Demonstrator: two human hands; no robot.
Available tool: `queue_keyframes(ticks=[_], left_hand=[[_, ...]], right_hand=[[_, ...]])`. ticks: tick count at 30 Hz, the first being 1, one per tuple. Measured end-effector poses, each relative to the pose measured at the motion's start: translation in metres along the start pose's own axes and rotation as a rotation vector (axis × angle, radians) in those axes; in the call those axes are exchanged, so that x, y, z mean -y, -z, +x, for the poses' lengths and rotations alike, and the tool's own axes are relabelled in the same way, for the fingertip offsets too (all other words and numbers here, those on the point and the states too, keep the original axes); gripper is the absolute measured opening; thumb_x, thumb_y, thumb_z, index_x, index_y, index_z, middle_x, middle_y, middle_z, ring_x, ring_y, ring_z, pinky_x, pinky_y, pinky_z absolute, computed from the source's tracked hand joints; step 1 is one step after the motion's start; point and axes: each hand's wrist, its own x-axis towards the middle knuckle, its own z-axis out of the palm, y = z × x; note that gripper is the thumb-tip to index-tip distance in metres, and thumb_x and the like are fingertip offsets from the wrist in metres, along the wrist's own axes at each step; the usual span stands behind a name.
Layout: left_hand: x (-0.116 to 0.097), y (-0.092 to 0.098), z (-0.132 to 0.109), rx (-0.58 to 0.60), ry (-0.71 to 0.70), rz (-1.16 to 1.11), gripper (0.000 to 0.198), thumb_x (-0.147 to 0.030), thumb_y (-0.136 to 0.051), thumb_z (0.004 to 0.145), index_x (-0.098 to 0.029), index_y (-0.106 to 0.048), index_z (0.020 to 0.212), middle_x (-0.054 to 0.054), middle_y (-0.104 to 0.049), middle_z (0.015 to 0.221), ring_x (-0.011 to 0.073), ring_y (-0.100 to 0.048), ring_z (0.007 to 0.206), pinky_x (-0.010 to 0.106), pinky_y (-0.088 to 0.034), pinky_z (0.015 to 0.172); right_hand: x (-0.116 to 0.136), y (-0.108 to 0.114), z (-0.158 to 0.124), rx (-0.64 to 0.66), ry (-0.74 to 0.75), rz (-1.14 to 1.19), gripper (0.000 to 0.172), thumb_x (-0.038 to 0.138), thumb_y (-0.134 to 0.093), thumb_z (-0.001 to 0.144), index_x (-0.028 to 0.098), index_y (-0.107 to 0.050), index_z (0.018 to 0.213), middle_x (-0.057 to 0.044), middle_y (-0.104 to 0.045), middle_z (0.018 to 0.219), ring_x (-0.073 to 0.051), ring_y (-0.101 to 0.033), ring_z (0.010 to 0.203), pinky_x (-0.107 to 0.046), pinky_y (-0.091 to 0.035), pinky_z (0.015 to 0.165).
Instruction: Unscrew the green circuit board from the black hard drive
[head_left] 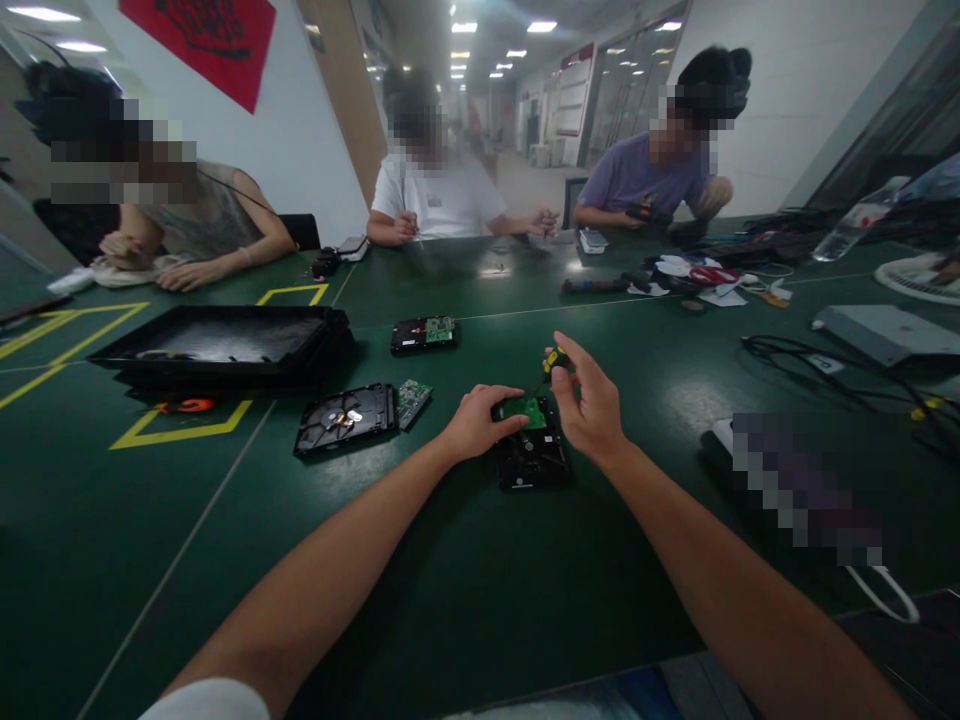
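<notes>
A black hard drive (534,460) with a green circuit board (534,411) on top lies on the dark green table (465,570) in front of me. My left hand (474,422) rests on the drive's left edge, fingers curled against the board. My right hand (592,400) is closed round a small yellow-and-black screwdriver (553,361), whose tip points down at the board.
An opened hard drive (346,418) with a loose green board (413,399) lies to the left, another drive (424,334) farther back. A black tray (229,345) sits at left. Three people sit across the table. Cables (817,365), a grey box (889,332) and tools lie at right.
</notes>
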Motion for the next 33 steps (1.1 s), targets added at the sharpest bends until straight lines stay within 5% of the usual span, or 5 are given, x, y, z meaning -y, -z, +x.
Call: queue_keyframes(ticks=[7,16,20,27,33], left_hand=[[0.003,-0.001,0.000,-0.016,-0.018,0.004,0.049,-0.046,-0.074,0.093,-0.028,-0.067,0.138,0.006,-0.073,0.133,0.0302,-0.062,0.122,0.049,-0.048,0.107],[0.004,-0.001,0.000,-0.012,-0.014,-0.001,0.049,-0.046,-0.075,0.092,-0.029,-0.067,0.138,0.006,-0.074,0.133,0.0305,-0.062,0.123,0.049,-0.048,0.108],[0.002,0.000,-0.001,-0.019,-0.018,-0.010,0.048,-0.046,-0.075,0.092,-0.029,-0.068,0.136,0.005,-0.074,0.134,0.0308,-0.062,0.123,0.050,-0.048,0.108],[0.000,0.001,0.000,0.004,-0.004,0.010,0.049,-0.047,-0.074,0.093,-0.030,-0.067,0.138,0.005,-0.074,0.133,0.0314,-0.062,0.123,0.051,-0.048,0.107],[0.002,0.000,0.002,0.016,0.003,0.014,0.051,-0.047,-0.075,0.092,-0.029,-0.067,0.139,0.006,-0.073,0.135,0.0318,-0.062,0.123,0.051,-0.048,0.108]], right_hand=[[0.010,0.001,0.005,0.012,-0.116,0.349,0.031,0.045,-0.048,0.109,0.035,-0.063,0.134,-0.005,-0.072,0.125,-0.021,-0.074,0.108,-0.037,-0.070,0.077],[0.008,0.002,0.009,0.107,-0.313,0.588,0.032,0.050,-0.062,0.102,0.029,-0.072,0.124,-0.003,-0.072,0.107,-0.015,-0.070,0.085,-0.031,-0.065,0.071],[0.010,0.004,0.011,0.180,-0.412,0.766,0.024,0.048,-0.068,0.099,0.026,-0.070,0.110,-0.005,-0.073,0.115,-0.021,-0.072,0.109,-0.035,-0.066,0.080],[0.005,0.006,0.012,0.206,-0.474,0.914,0.033,0.052,-0.054,0.105,0.025,-0.071,0.115,-0.007,-0.073,0.108,-0.022,-0.072,0.108,-0.047,-0.064,0.095],[0.005,0.006,0.011,0.199,-0.494,0.844,0.034,0.051,-0.060,0.102,0.026,-0.073,0.122,-0.006,-0.071,0.106,-0.022,-0.069,0.106,-0.042,-0.066,0.086]])
